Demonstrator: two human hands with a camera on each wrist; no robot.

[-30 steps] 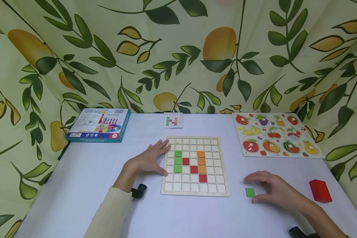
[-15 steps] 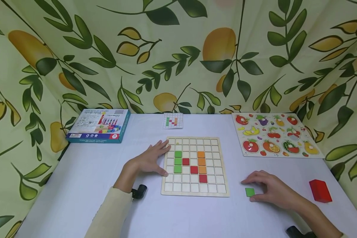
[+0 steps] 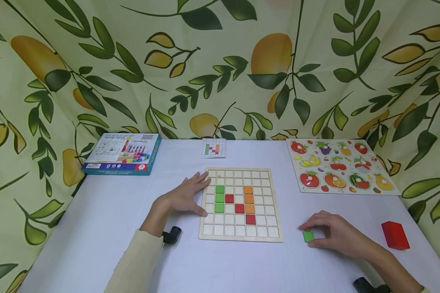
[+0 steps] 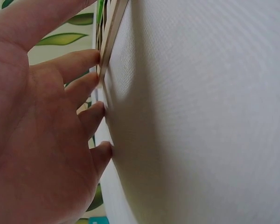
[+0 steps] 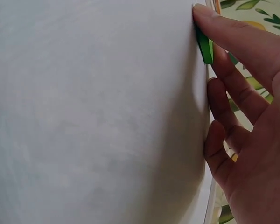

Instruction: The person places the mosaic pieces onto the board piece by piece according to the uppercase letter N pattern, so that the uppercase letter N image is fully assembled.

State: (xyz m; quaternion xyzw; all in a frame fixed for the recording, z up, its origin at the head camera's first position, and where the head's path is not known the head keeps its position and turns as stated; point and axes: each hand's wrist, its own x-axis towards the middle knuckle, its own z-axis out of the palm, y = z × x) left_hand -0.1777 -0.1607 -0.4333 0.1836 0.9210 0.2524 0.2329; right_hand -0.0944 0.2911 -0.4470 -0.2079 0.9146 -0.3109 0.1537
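A square wooden grid board (image 3: 240, 231) lies mid-table with three green, three red and three orange tiles in its cells. My left hand (image 3: 183, 198) touches the board's left edge with spread fingers and thumb. In the left wrist view, its fingertips meet the board's rim (image 4: 113, 35). To the right of the board, my right hand (image 3: 335, 232) pinches a loose green square tile (image 3: 308, 236) between thumb and fingers. The right wrist view shows that tile (image 5: 205, 49) slightly tilted at the thumb, close over the white cloth.
A small pattern card (image 3: 213, 148) lies behind the board. At the back left is a flat toy box (image 3: 122, 154); at the back right, a fruit puzzle board (image 3: 342, 166). A red block (image 3: 394, 235) stands right of my right hand. A patterned curtain (image 3: 220, 69) hangs behind.
My right hand has shifted slightly left, and its thumb and fingers have closed in on the green tile. The left hand has stayed at the board's edge.
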